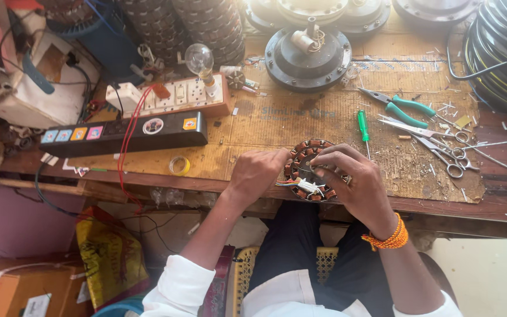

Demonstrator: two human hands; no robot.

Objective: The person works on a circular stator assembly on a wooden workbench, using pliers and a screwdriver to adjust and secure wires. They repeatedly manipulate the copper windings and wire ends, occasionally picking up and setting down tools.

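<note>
At the near edge of the workbench [335, 126], I hold a round motor winding [307, 170] between both hands. My left hand [255, 173] is clenched on its left rim, steadying it. My right hand [353, 179] curls over the right side, fingertips pinching at the wires near the white binding. By my judgement, the lead-dressing step is in hand; the next move calls for a fine grip and steady support. Green pliers [403, 107] and scissors [435, 144] lie well apart to the right.
</note>
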